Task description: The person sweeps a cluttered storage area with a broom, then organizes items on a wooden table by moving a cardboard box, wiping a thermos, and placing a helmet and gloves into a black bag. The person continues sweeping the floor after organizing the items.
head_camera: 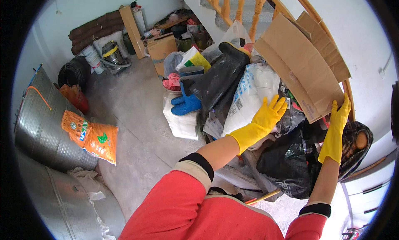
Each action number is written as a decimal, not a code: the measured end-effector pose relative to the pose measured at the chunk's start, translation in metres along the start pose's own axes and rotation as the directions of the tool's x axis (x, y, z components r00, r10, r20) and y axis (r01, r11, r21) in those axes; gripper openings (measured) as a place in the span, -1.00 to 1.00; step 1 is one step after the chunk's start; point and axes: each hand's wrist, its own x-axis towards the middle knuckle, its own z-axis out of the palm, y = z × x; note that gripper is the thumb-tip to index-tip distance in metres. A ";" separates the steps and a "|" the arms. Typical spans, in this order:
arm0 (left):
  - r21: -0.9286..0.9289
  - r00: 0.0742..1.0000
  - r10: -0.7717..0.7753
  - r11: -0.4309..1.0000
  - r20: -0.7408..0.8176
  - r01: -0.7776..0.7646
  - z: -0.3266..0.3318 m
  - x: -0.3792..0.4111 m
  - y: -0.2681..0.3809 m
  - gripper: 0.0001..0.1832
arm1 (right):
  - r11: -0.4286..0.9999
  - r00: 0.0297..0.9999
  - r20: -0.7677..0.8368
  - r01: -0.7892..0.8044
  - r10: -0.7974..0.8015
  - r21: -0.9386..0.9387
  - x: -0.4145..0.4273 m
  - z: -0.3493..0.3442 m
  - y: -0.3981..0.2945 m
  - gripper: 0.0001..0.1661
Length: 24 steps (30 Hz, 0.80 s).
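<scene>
Both my hands wear yellow rubber gloves. My left hand is spread over a white woven sack with blue printing, fingers apart and nothing in them. My right hand is at the lower right corner of a large brown cardboard sheet, thumb and fingers either side of the corner; whether it grips or only touches is unclear. The cardboard leans on the heap against the stair rail, a second cardboard piece behind it. Below my hands lies a black plastic bag.
Black rubber boots and blue boots rest left of the sack. Wooden balusters rise behind. Across the concrete floor stand metal cylinders, an orange bag, a vacuum cleaner and a cardboard box.
</scene>
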 end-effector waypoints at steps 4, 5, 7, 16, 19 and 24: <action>-0.185 0.996 -0.007 0.983 -0.085 -0.009 -0.004 -0.002 0.000 -0.21 | 0.999 0.998 0.040 0.049 -0.049 -0.006 0.007 -0.003 0.020 -0.24; -0.163 0.993 0.006 0.986 -0.115 -0.025 -0.002 0.001 0.002 -0.21 | 0.994 0.993 0.056 0.105 -0.106 0.013 0.010 -0.012 0.032 -0.19; -0.103 0.988 0.026 0.994 -0.152 -0.042 0.006 0.002 -0.001 -0.21 | 0.975 0.978 0.182 0.065 -0.105 0.213 0.003 -0.026 0.028 -0.08; -0.343 0.991 -0.112 0.936 -0.068 0.082 0.015 -0.134 -0.064 -0.39 | 0.623 0.674 0.440 -0.730 0.593 0.280 -0.232 -0.151 0.145 -0.61; -0.170 0.919 -0.315 0.918 0.237 0.359 0.044 -0.241 -0.077 -0.31 | 0.425 0.395 0.244 -0.902 0.886 -0.083 -0.434 -0.232 0.301 -0.69; 0.425 0.040 -0.845 0.309 0.533 0.851 0.010 -0.486 -0.086 -0.35 | -0.049 -0.543 0.612 -0.770 0.575 -0.636 -0.542 -0.160 0.155 -0.70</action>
